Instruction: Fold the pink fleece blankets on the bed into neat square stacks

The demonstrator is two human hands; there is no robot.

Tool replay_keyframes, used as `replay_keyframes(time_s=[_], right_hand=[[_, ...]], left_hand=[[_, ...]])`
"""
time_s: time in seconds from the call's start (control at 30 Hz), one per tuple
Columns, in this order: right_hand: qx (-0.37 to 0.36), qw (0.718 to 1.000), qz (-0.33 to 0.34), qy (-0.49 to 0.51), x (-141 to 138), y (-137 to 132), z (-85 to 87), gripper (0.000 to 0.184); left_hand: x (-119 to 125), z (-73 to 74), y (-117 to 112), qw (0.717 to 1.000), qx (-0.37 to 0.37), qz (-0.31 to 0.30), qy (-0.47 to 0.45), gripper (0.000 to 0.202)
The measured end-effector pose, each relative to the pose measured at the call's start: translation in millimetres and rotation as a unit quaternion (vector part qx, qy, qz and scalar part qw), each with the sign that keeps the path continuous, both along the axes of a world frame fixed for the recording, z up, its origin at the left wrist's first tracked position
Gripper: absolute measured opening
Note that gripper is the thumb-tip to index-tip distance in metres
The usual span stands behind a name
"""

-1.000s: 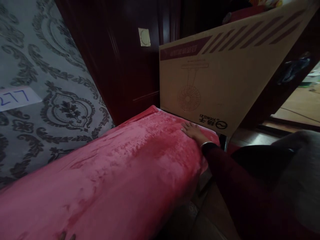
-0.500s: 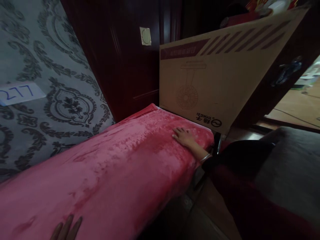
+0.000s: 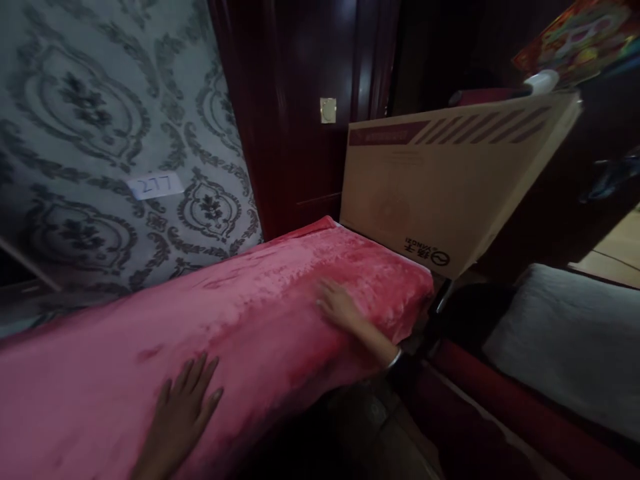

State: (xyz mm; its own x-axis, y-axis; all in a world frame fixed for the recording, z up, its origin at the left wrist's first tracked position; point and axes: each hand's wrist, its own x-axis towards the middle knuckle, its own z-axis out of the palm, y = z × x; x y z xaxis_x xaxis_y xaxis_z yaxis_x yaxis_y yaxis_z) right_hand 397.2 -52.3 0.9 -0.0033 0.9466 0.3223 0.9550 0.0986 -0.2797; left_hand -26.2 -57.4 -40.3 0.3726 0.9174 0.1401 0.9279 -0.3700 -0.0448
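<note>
A pink plush cloth (image 3: 190, 313) covers a long raised surface running from the lower left to the middle. My left hand (image 3: 183, 407) lies flat on the cloth near me, fingers spread, palm down. Farther along, toward the cloth's far right end, my right hand (image 3: 340, 307) rests palm down with fingers stretched out, a little blurred by motion. A silver bracelet (image 3: 395, 359) circles the right wrist below a dark sleeve. Neither hand grips anything. What lies beneath the cloth is hidden.
A large cardboard box (image 3: 445, 187) leans behind the cloth's far end. Patterned wallpaper (image 3: 90, 113) with a paper label (image 3: 156, 185) reading 277 is at left, beside a dark red door-like panel (image 3: 300, 153). A grey fluffy piece (image 3: 575, 340) lies at right.
My right hand has slid left across the cloth, away from its far end. More of my left hand now shows, lying on the cloth. The view has shifted, bringing in more wall.
</note>
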Motion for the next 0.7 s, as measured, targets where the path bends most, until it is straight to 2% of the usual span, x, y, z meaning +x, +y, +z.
replay_keyframes(time_s=[0.1,0.17,0.23,0.33,0.5,0.6,0.7], right_hand=[[-0.009,0.993,0.117,-0.004,-71,-13,-11.2,0.054],[-0.040,0.990,0.138,-0.009,-101,-24,-20.4,0.055],[-0.073,0.988,0.128,-0.033,-116,-30,-30.0,0.056],[-0.090,0.987,0.106,-0.081,-121,-30,-42.4,0.058],[-0.068,0.985,0.113,-0.114,-113,-26,-53.3,0.059],[-0.053,0.985,0.113,-0.123,-108,-27,-61.4,0.059],[-0.036,0.985,0.112,-0.128,-101,-25,-75.7,0.062]], left_hand=[[14,16.9,-14,0.999,-0.037,0.015,-0.004,0.061],[21,24.9,-23,0.998,-0.064,0.019,-0.009,0.061],[25,28.5,-29,0.997,-0.081,0.012,-0.011,0.061],[24,29.5,-31,0.995,-0.092,0.004,-0.030,0.063],[10,32.3,-37,0.991,-0.121,-0.017,-0.046,0.067],[-16,31.1,-47,0.990,-0.129,0.001,-0.048,0.068],[-60,25.6,-62,0.990,-0.121,0.048,-0.051,0.068]])
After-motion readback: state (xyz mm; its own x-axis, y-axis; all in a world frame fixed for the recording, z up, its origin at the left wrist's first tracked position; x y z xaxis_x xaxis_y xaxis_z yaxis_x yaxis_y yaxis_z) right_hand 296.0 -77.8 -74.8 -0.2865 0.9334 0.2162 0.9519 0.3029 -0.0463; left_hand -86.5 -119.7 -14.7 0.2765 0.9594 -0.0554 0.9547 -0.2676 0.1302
